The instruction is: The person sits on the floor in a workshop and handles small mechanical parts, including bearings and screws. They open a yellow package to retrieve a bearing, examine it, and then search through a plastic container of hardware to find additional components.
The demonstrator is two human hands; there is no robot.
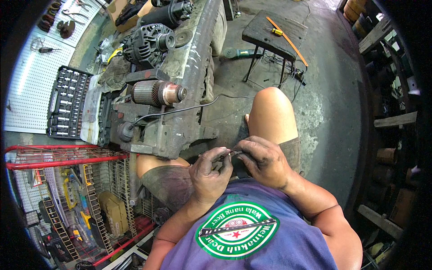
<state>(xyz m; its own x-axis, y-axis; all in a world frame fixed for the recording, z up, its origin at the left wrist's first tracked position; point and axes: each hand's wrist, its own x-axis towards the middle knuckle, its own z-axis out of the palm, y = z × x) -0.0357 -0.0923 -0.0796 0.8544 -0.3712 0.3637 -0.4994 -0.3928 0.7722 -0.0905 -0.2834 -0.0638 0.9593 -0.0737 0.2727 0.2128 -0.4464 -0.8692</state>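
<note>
Left hand (210, 171) and right hand (264, 161) are both pinched narrow on some tiny part (231, 153), sitting right between their fingertips, just off the near right corner of the worktop (194, 67).

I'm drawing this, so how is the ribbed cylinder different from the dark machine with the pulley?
The dark machine looks bulkier, with a slotted casing; the ribbed cylinder is slimmer. The machine has a grey grooved pulley; the cylinder has a copper-coloured band. The cylinder is nearer the left hand than the machine. Both look roundish and metal.
</note>
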